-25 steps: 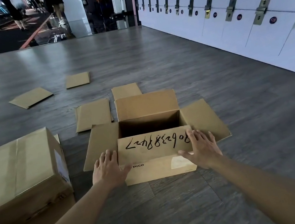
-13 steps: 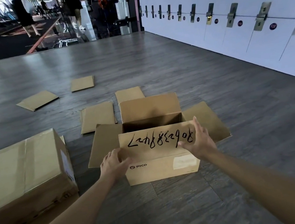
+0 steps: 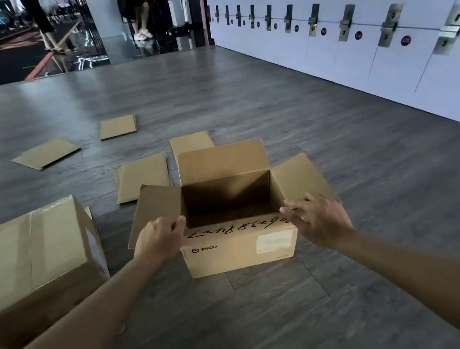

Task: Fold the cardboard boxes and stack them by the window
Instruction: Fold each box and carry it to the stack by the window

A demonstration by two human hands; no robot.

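At the frame's centre stood the open box [image 3: 239,245], where the near flap [image 3: 238,227], lying flatter a second before, had been tipped inward; left hand [image 3: 158,241] and right hand [image 3: 320,221] pinched its corners, so closing had begun.

Open cardboard box [image 3: 239,248]: 1 | taped box [image 3: 35,265]: 1 | flat cardboard pieces [image 3: 143,182]: 4 | hands: 2, left hand [image 3: 158,241], right hand [image 3: 320,221]
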